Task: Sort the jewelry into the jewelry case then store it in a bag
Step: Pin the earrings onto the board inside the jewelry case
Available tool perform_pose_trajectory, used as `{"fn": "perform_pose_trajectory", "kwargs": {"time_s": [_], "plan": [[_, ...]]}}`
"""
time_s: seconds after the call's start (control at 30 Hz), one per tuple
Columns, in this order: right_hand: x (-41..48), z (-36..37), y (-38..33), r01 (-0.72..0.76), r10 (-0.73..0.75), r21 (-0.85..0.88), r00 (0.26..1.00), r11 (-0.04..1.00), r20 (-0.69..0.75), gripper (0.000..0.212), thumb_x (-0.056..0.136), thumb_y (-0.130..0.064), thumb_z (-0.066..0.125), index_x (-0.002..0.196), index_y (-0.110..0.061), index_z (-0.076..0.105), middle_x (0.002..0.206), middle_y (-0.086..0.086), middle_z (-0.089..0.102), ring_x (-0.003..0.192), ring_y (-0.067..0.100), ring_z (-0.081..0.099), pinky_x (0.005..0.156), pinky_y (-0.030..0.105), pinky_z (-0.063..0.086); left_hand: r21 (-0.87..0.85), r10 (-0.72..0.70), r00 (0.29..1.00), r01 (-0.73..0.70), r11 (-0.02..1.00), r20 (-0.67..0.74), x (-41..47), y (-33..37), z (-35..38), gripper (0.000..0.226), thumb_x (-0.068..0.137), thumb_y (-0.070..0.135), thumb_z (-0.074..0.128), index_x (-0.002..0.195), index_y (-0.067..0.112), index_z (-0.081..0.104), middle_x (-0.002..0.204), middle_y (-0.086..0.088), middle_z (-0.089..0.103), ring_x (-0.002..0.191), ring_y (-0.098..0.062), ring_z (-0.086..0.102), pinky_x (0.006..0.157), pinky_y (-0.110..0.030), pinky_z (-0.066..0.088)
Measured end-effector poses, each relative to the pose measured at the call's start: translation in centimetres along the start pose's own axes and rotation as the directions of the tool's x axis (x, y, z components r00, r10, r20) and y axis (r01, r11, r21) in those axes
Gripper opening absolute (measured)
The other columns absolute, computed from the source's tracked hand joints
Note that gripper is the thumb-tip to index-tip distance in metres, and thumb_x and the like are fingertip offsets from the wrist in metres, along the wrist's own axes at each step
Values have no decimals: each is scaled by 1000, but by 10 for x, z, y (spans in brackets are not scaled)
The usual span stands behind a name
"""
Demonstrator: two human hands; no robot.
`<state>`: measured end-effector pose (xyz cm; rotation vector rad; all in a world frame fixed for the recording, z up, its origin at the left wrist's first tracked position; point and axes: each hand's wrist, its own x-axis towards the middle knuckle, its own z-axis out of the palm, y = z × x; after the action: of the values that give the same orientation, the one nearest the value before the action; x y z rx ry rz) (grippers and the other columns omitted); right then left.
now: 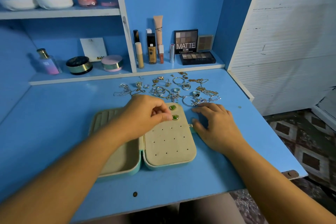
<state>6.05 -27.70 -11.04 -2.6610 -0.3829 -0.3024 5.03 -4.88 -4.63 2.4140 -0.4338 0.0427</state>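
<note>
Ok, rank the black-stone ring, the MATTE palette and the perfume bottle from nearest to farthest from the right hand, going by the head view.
From the right hand:
1. black-stone ring, just ahead of the hand on the desk, among the loose jewelry.
2. MATTE palette, standing at the back on the shelf, ahead and slightly left.
3. perfume bottle, far left on that shelf.
</note>
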Motion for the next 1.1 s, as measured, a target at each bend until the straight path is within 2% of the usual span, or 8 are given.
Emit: {"fn": "perform_pose_trajectory", "kwargs": {"time_s": [0.1,0.2,0.37,0.5,0.63,0.87,1.0,1.1], "plan": [[0,0,0,6,-6,-5,1000,1000,6,35,91,-41,53,123,-30,61,131,-10,54,124,17,43,101,32,28,17,-23,1000,23,1000,-12,-9,-1,7,7,80,25,78,86,27,77,78,11,70,71,-7,63,68,-22,51],[-2,-1,-1,19,-18,42,1000,999,-23,39,89,-42,43,118,-28,64,125,-7,57,119,20,47,98,35,33,89,-22,1000,20,996,14,-14,-1,13,14,87,20,72,99,23,76,89,11,69,76,-1,60,73,-14,45],[-8,-4,-1,125,-109,158,989,980,-103,38,90,-41,39,108,-24,68,114,-7,62,110,19,53,93,43,43,137,7,1000,-8,990,5,-17,4,17,18,93,18,63,108,19,74,101,4,68,92,-8,61,88,-23,47],[-10,-6,-1,253,-230,200,964,946,-131,29,87,-37,47,97,-23,70,107,-8,63,103,19,55,88,41,45,120,36,999,-36,992,6,-15,8,21,15,93,21,64,102,17,75,100,2,69,92,-10,60,87,-27,46],[-9,-3,0,338,-307,188,935,922,-177,22,84,-34,55,86,-18,70,99,-5,65,92,21,58,78,43,47,156,62,998,-64,986,19,-14,8,23,14,93,21,63,101,16,74,97,5,65,89,-7,56,82,-22,43],[-7,-1,3,402,-365,174,907,899,-212,19,86,-30,57,86,-15,69,95,-4,66,85,21,58,75,40,48,127,54,998,-55,990,8,-15,5,22,10,92,18,65,96,21,73,93,11,60,84,-2,55,77,-17,41],[-7,-1,4,429,-389,168,893,887,-229,17,87,-27,57,87,-14,68,93,-4,66,83,21,58,75,39,48,34,65,998,-64,997,-25,-13,6,26,8,90,21,68,88,27,72,91,13,60,92,-5,51,80,-19,40],[-7,-1,4,440,-400,160,887,884,-230,16,89,-26,57,88,-14,68,91,-3,66,82,22,57,75,39,48,11,45,999,-45,999,-24,-12,6,29,13,90,23,68,86,36,70,97,19,55,107,-12,44,93,-28,40]]}}
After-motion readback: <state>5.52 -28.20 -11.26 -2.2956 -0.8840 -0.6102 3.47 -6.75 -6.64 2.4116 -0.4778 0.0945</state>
